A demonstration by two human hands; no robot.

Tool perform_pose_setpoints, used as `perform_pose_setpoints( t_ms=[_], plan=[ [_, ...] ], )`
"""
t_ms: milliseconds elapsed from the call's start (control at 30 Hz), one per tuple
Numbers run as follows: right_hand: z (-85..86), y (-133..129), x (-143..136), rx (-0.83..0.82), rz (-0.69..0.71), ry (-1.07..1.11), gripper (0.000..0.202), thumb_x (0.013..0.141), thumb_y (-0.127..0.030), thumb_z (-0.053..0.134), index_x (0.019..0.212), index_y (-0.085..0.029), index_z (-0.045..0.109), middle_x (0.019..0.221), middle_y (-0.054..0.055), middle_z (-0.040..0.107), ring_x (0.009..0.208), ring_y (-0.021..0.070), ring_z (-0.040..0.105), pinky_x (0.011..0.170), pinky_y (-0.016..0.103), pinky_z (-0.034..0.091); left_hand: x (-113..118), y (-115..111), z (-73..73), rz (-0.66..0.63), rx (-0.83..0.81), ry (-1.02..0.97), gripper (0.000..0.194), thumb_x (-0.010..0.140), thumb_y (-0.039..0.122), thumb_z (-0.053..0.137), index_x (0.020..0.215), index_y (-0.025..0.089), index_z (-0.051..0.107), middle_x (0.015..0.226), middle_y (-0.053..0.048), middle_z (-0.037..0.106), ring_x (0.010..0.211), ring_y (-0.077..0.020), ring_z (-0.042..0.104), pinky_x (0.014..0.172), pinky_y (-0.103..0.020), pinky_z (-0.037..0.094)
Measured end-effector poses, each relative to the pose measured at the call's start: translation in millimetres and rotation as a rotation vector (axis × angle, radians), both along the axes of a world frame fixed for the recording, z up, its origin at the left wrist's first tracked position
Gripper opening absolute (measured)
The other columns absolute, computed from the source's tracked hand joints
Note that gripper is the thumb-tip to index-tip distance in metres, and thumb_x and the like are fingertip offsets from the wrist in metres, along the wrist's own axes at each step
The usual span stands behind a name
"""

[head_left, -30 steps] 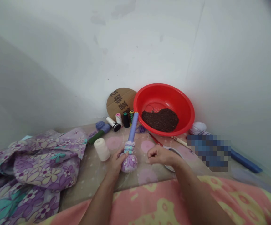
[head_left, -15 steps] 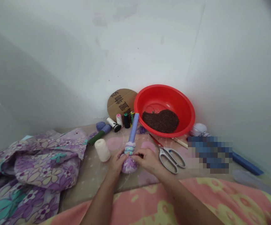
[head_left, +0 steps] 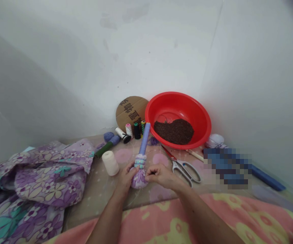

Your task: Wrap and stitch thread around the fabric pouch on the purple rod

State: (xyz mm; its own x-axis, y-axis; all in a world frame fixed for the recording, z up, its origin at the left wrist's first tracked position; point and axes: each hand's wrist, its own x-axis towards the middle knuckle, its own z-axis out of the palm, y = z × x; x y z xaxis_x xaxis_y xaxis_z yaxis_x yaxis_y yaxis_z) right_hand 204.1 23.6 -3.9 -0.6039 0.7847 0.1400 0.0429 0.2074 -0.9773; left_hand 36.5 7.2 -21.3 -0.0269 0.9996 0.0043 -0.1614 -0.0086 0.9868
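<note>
A stick with a lavender-wrapped handle (head_left: 144, 140) stands tilted in front of me, its lower end in a rounded bundle of purple floral cloth (head_left: 139, 180). The cloth is gathered into bands around the handle. My left hand (head_left: 125, 176) is closed around the left side of this bundle, thumb across its front. On the other side, my right hand (head_left: 161, 176) is pinched, fingertips beside the bundle's right edge; anything between them is too small to make out. A cone of white thread (head_left: 110, 163) stands left of my left hand. Scissors (head_left: 186, 171) lie right of my right hand.
A red basin (head_left: 204, 127) holding dark brown grains (head_left: 175, 131) stands at the back. Beside it are a round cardboard piece (head_left: 130, 110) and several thread spools (head_left: 136, 131). Floral cloth (head_left: 52, 179) is heaped at left. A blue wrapped stick (head_left: 268, 178) lies at right.
My right hand has shifted slightly down and right, its fingertips moving from the gathered neck to the bundle's right side. My left hand keeps its hold.
</note>
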Motion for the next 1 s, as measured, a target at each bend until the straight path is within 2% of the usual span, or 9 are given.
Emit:
perform_pose_setpoints(
  t_ms=[67,167,333,467,600,667,800,900,1000],
  plan=[
    [5.4,-2,3,-0.025,0.066,-0.009,0.008,0.064,-0.018,0.058,0.058,-0.014,0.059,0.051,-0.005,0.047,0.05,0.0063,0.038,0.05,0.019,0.03,0,0,0.4,0.001,-0.009,-0.002,0.042,0.064,0.031,0.063,0.102,0.012,0.06,0.077,-0.004,0.066,0.067,-0.0156,0.057,0.061,-0.023,0.042],
    [9.9,-4,5,-0.036,0.094,-0.026,0.007,0.063,-0.018,0.059,0.058,-0.014,0.06,0.052,-0.005,0.049,0.051,0.0068,0.039,0.052,0.019,0.031,0,-1,0.7,0.001,-0.008,0.002,0.044,0.064,0.03,0.063,0.104,0.012,0.06,0.078,-0.004,0.066,0.067,-0.0155,0.057,0.061,-0.023,0.042],
    [5.6,0,7,-0.033,0.09,-0.095,0.006,0.062,-0.018,0.058,0.058,-0.014,0.061,0.052,-0.005,0.05,0.052,0.0071,0.041,0.052,0.019,0.032,0,-1,-0.3,0.022,-0.019,-0.001,0.043,0.064,0.03,0.064,0.103,0.012,0.06,0.079,-0.003,0.066,0.067,-0.0148,0.056,0.06,-0.022,0.042],
    [-0.9,8,18,0.087,0.107,-0.36,0.008,0.062,-0.018,0.058,0.063,-0.014,0.065,0.053,-0.004,0.053,0.052,0.008,0.044,0.05,0.018,0.032,1,-1,0.1,0.024,-0.064,-0.062,0.046,0.062,0.03,0.066,0.104,0.012,0.06,0.077,-0.003,0.066,0.062,-0.0136,0.056,0.058,-0.022,0.042],
    [4.0,15,36,0.219,0.003,-0.611,0.015,0.063,-0.017,0.055,0.07,-0.015,0.068,0.062,0.0,0.061,0.059,0.0119,0.05,0.052,0.02,0.034,1,-1,0.7,0.043,-0.086,-0.103,0.045,0.058,0.028,0.068,0.099,0.011,0.062,0.075,-0.004,0.066,0.062,-0.014,0.056,0.058,-0.022,0.042],
    [10.0,16,43,0.253,-0.051,-0.573,0.017,0.066,-0.017,0.052,0.072,-0.015,0.067,0.063,0.0,0.061,0.06,0.0123,0.051,0.053,0.02,0.035,-1,0,0.0,0.052,-0.081,-0.104,0.043,0.056,0.027,0.069,0.096,0.011,0.063,0.075,-0.004,0.066,0.062,-0.0142,0.057,0.058,-0.022,0.043],
    [17.8,17,43,0.258,-0.115,-0.32,0.017,0.071,-0.017,0.047,0.073,-0.014,0.064,0.063,0.0,0.056,0.058,0.0104,0.047,0.053,0.02,0.036,-3,-1,-2.1,0.036,-0.057,-0.109,0.042,0.058,0.026,0.069,0.098,0.013,0.062,0.08,-0.004,0.066,0.064,-0.0141,0.057,0.059,-0.022,0.043],
    [13.6,16,32,0.193,-0.155,-0.189,0.017,0.071,-0.016,0.048,0.075,-0.014,0.064,0.059,-0.001,0.053,0.054,0.0095,0.045,0.05,0.02,0.035,-3,-1,-2.2,0.017,-0.051,-0.107,0.042,0.06,0.027,0.069,0.098,0.012,0.061,0.082,-0.004,0.066,0.064,-0.014,0.057,0.059,-0.022,0.043],
    [2.3,16,19,0.124,-0.172,-0.12,0.017,0.071,-0.02,0.051,0.075,-0.014,0.067,0.053,-0.002,0.052,0.048,0.0084,0.042,0.045,0.019,0.033,-4,0,-2.1,0.034,-0.07,-0.089,0.043,0.058,0.027,0.071,0.097,0.011,0.061,0.082,-0.005,0.066,0.065,-0.0142,0.058,0.06,-0.023,0.044]
  ],
)
